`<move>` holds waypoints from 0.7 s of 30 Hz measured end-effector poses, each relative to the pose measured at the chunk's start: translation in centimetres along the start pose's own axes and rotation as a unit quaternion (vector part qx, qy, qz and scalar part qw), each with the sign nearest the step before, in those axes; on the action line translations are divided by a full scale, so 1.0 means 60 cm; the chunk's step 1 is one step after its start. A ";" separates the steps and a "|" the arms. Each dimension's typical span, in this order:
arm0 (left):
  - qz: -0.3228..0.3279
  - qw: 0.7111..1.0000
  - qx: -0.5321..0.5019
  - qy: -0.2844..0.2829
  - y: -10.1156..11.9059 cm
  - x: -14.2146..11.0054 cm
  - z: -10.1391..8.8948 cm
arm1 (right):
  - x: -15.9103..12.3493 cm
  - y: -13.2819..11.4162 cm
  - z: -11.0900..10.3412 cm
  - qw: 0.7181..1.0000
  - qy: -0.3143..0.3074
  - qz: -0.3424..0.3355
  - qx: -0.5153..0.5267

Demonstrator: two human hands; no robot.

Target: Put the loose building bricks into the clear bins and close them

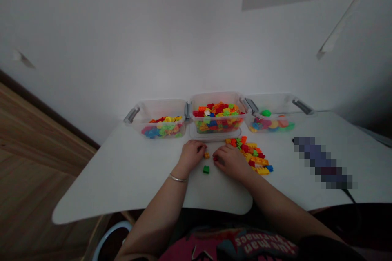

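Note:
My left hand (191, 153) rests on the white table (128, 175) with fingers curled, touching a small orange brick (207, 155). My right hand (229, 160) lies just to its right, fingers bent down, with a bit of red brick (215, 158) showing at its fingertips. A green brick (206, 169) sits alone on the table between and below the two hands. A loose pile of orange, red, yellow, green and blue bricks (254, 155) lies right of my right hand.
Three clear plastic bins stand at the table's back edge against the wall: left bin (159, 124), middle bin (218, 117) heaped with bricks, right bin (272, 119) with round pieces. A blurred dark object (321, 163) with a cable lies at right.

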State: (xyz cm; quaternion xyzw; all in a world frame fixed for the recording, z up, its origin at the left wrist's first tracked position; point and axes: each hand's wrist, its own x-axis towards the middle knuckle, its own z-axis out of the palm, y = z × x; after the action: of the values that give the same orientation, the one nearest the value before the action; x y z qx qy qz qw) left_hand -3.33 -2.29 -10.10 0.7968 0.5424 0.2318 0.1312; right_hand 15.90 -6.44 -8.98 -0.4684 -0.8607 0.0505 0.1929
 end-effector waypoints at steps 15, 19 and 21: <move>0.004 1.000 -0.004 -0.001 -0.001 0.000 -0.002 | -0.003 0.012 0.011 0.996 0.086 -0.019 0.020; 0.008 1.000 -0.002 0.002 -0.003 0.000 0.002 | 0.014 0.026 -0.027 0.980 0.191 0.013 0.058; 0.010 1.000 -0.003 0.003 -0.005 -0.001 0.003 | 0.028 0.037 -0.056 0.967 0.244 0.022 0.067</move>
State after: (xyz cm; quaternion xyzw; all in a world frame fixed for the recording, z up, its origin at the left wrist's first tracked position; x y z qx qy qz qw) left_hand -3.49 -2.25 -10.38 0.8015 0.5336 0.2368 0.1297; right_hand 18.11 -4.11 -6.02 -0.4711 -0.7720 -0.0032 0.4267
